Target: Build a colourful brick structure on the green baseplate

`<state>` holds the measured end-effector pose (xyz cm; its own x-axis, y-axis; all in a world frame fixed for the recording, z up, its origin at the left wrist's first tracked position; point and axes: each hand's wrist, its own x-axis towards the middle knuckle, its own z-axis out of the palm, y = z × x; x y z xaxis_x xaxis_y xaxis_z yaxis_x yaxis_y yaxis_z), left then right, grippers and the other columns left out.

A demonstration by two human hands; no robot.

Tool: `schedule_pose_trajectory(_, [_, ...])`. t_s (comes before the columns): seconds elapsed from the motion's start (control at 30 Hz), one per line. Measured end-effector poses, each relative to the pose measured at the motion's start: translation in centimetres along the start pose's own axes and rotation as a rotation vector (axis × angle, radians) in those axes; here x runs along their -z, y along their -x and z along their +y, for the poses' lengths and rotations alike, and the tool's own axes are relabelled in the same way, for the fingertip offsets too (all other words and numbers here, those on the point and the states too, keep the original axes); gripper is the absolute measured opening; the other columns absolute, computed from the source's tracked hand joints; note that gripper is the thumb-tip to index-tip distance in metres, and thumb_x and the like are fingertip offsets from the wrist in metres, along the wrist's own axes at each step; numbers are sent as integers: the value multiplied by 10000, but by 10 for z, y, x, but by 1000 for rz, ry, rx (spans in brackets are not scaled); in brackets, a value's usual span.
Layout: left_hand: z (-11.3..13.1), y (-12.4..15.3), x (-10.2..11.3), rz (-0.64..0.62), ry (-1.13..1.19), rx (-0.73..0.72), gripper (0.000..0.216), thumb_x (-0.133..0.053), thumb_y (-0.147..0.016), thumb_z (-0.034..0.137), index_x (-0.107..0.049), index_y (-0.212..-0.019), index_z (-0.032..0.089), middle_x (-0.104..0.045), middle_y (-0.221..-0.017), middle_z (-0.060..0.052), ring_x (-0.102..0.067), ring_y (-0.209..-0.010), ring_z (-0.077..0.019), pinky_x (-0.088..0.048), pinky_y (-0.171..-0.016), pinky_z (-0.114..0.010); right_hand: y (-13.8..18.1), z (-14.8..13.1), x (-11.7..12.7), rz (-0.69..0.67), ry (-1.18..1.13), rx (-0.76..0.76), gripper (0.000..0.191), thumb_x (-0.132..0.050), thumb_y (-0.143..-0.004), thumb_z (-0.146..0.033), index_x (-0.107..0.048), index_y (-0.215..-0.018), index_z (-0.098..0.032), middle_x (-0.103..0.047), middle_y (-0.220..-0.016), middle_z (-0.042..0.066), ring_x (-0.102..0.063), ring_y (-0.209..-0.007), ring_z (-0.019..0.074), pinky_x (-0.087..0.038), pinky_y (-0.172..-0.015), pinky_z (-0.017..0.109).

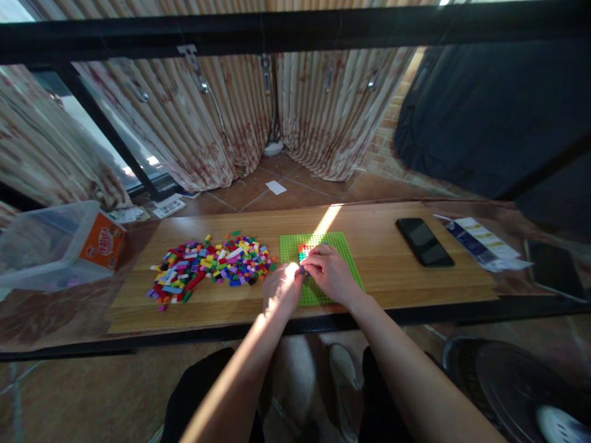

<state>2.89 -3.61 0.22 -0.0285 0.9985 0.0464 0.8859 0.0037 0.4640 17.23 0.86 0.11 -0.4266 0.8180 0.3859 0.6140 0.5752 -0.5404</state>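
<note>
Many small multicoloured plastic bricks [215,261]: left of light-green studded baseplate [318,297].
Left hand [282,288]: curled, grip unclear.
Right hand [331,272]: pinching small dark-blue brick [302,270].

Baseplate [289,246] part-hidden by fingers [316,261]; box [60,243] cut off left.

A lime-green baseplate [290,249] patterned with studs | loose bricks [187,267] in red, yellow, blue, purple, green, orange and white | honey-brown, wood-grained tabletop [378,246] | black phone [425,242] | clear tub [50,243] wears an orange label [102,242] | cream-and-brown striped curtains [318,114], blotched rust-red
</note>
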Motion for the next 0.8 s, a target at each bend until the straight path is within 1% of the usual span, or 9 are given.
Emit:
schedule_pose_trajectory(0.2, [-1,0,-4,31,-45,-4,153,-506,-900,271,-630,-832,214,-647,-800,-26,-596,-753,-187,-355,-628,-269,0,3,-7,21,-5,-26,72,-690,-815,-240,-759,-799,-249,-655,-954,70,-577,-948,236,-480,-864,417])
schedule_pose_trajectory(0.4, [1,2,-4,15,-76,-8,165,-474,-912,249,-627,-866,206,-663,-847,-38,-611,-766,-193,-359,-627,-274,1,2,-12,58,1,-58,39,-726,-783,-234,-756,-761,-244,-653,-919,62,-571,-914,232,-478,-838,406])
schedule_pose_trajectory(0.57, [2,2,-5,23,-59,-4,173,-466,-913,243,-633,-896,205,-667,-857,-46,-618,-788,-190,-379,-643,-270,3,1,-15,99,23,-30,71,-694,-809,-233,-757,-775,-233,-663,-941,75,-580,-931,238,-473,-841,412])
schedule_pose_trajectory(0.73, [2,2,-10,39,-56,1,176,-463,-906,221,-637,-911,199,-667,-855,-35,-621,-799,-189,-405,-677,-277,6,2,-16,128,67,-12,101,-692,-809,-259,-754,-875,-213,-679,-959,84,-588,-930,248,-476,-819,405])
schedule_pose_trajectory(0.8, [2,2,-11,44,-47,-6,189,-450,-914,218,-638,-918,201,-668,-863,-34,-621,-803,-184,-412,-684,-276,7,4,-16,131,68,-8,107,-684,-817,-280,-754,-870,-220,-682,-952,80,-592,-913,247,-480,-803,404])
